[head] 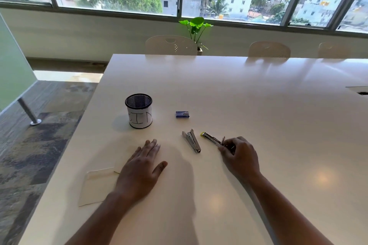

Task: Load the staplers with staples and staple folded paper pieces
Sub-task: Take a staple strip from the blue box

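Two small metal staplers lie on the white table. The silver stapler sits untouched between my hands. A stapler with a yellow tip lies to its right, and my right hand pinches its near end with curled fingers. My left hand rests flat, fingers straight, on a folded piece of cream paper at the table's near left. A small blue staple box lies beyond the staplers.
A black mesh pen cup wrapped in a hand-lettered white label stands left of the staple box. Cream chairs and a green plant are at the far edge. The table's left edge drops to the floor.
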Motion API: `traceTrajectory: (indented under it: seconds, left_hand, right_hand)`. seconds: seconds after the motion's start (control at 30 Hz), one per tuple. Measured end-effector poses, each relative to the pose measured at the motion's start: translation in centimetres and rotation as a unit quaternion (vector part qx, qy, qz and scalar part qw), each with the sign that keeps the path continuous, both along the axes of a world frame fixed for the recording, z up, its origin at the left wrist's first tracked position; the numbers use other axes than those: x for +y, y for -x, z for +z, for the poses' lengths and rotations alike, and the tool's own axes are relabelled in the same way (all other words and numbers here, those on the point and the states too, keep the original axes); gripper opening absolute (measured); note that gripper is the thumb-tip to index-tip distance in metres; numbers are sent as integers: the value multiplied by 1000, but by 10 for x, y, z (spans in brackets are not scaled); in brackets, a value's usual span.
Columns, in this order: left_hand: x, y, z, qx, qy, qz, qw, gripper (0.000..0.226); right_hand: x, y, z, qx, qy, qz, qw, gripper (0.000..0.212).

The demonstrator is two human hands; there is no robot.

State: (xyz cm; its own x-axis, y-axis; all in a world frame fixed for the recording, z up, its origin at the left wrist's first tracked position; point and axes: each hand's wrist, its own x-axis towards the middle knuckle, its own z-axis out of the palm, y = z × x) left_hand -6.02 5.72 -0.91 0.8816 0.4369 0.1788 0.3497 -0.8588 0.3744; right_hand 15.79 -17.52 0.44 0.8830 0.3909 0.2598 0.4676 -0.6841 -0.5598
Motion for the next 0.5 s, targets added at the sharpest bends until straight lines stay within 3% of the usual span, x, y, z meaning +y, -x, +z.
traceTrajectory:
  seconds: [0.17, 0.3, 0.5]
  left_hand:
    - [-3, 2, -2, -45, -9, -13, 999, 66]
    - [-10, 6, 5, -111, -23, -75, 991, 55]
    - [-41, 13, 7, -143, 78, -117, 980, 57]
  right_hand:
    - [-14, 4, 2, 21, -54, 41, 997, 9]
    - [-21, 27, 2, 11, -94, 133, 987, 9]
    - [-18, 54, -9, 20, -76, 274, 958, 13]
